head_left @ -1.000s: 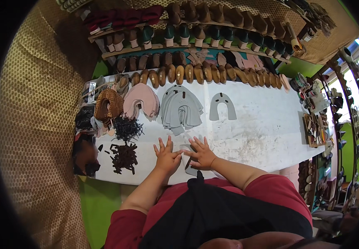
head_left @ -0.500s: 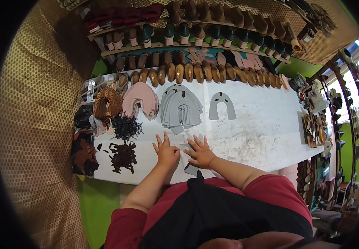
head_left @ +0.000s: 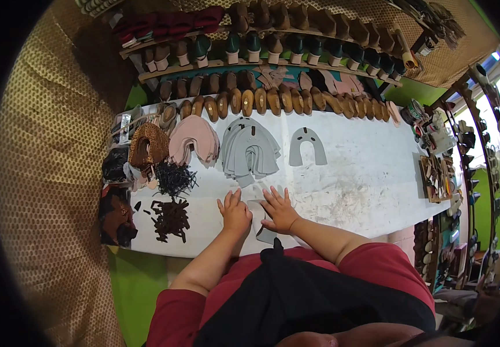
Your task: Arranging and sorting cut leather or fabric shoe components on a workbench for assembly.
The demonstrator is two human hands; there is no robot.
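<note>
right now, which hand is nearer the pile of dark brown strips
Left. The left hand is right of the dark brown strips; the right hand is farther right, beyond the left.

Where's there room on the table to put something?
The biggest bare patch is between the lone grey cutout and tool box; a smaller one, between the left hand and brown strips. Crowded: left end, with pink pieces, and back, with brown shoe shapes.

The grey stack looks smooth and matt; behind it, brown shoe forms resemble glossy wood; right of it, the surface is smudged.
</note>
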